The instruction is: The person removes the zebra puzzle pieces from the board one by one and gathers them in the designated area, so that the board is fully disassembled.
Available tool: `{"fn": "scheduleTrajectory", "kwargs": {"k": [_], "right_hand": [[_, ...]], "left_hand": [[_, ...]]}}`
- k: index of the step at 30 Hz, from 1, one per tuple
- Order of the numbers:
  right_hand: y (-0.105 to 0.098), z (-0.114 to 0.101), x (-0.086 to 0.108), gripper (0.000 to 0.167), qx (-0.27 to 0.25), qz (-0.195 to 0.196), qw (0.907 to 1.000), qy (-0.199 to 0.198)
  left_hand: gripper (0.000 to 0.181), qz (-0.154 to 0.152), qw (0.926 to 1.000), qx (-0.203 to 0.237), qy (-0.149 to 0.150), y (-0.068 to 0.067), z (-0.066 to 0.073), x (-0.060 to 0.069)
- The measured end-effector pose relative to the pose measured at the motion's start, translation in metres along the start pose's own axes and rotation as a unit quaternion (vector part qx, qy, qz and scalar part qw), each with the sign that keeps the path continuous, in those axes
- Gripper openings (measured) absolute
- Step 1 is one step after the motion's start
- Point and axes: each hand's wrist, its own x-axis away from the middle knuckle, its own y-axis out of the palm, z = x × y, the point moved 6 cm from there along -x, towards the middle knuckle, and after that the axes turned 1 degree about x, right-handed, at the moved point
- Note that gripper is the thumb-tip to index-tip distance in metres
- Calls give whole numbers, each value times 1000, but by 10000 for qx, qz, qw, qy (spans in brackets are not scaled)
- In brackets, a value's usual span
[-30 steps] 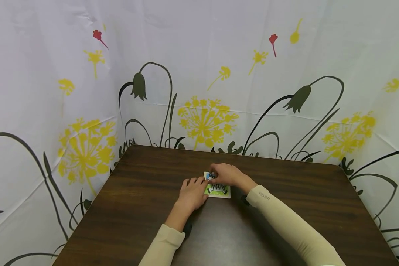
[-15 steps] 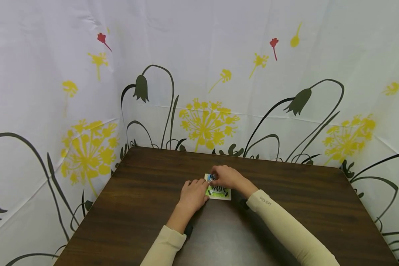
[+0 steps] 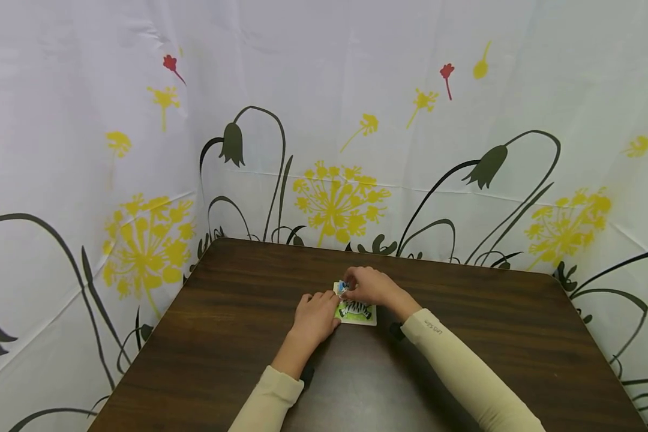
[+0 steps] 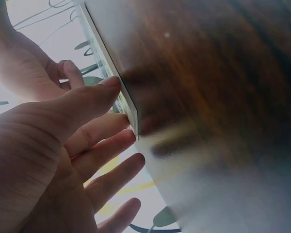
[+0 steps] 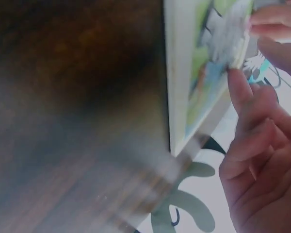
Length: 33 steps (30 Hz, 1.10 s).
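Observation:
A small zebra picture puzzle board (image 3: 356,320) lies flat on the dark wooden table, with green and blue colours and a pale rim. My right hand (image 3: 372,285) reaches over its upper part and pinches a small puzzle piece (image 5: 255,65) with zebra stripes and teal between thumb and forefinger. In the right wrist view, a grey recess (image 5: 228,36) shows in the picture beside those fingertips. My left hand (image 3: 313,316) rests at the board's left side, fingers mostly straight. Its thumb (image 4: 106,87) touches the near edge, while two fingertips meet the corner.
The brown table (image 3: 248,282) extends around the board on all sides. Behind it hangs a white curtain (image 3: 313,72) printed with yellow, red and dark green flowers. Dark straps (image 3: 396,330) sit at both wrists, below beige sleeves (image 3: 464,366).
My right fingers shift very slightly at the board's top, and a bit more blue shows beside them. My left hand stays in place; the whole head view drifts slightly.

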Motion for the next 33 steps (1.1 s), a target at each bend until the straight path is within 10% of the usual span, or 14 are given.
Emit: {"fn": "scheduleTrajectory", "kwargs": {"k": [17, 33], "right_hand": [[-28, 36, 37, 37, -1068, 533, 9928, -137], [-34, 90, 60, 34, -761, 456, 9957, 282]], "left_hand": [[40, 15, 10000, 11, 10, 0, 1, -1], [40, 150, 9996, 212, 50, 0, 1, -1]]}}
